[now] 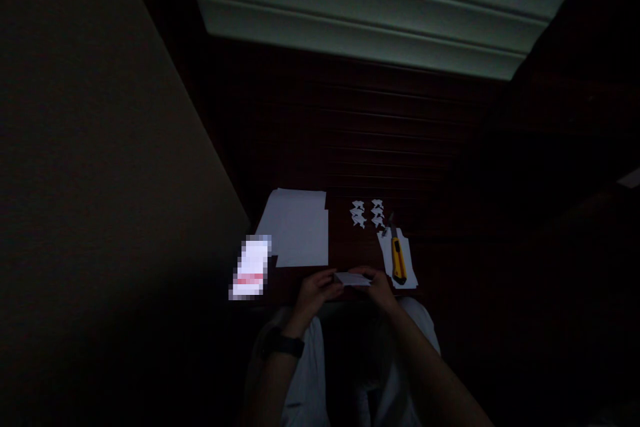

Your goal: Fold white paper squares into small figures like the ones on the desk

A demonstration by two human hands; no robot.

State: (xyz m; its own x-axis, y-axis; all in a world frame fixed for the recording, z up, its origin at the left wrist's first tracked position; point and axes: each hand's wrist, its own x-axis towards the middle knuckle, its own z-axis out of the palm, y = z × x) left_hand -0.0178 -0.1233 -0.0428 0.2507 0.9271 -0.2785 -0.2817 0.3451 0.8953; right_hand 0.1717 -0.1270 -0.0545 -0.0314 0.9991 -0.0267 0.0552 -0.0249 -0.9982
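A small folded piece of white paper (353,279) is held between my two hands, just over the near edge of the dark table. My left hand (317,288) pinches its left end, with a dark watch on that wrist. The fingers of my right hand (376,285) are closed on its right end. Beyond it stand several small folded paper figures (358,213) in two short columns. On the right, a yellow box cutter (399,261) lies on a stack of cut paper pieces (409,257), its blade end pointing away from me.
Large white paper sheets (303,227) lie on the table's left side. A lit phone-like screen (251,267), pixelated, is beside them. A wall (100,113) rises at the left, and a pale slatted shutter (360,7) is behind the table. The room is very dim.
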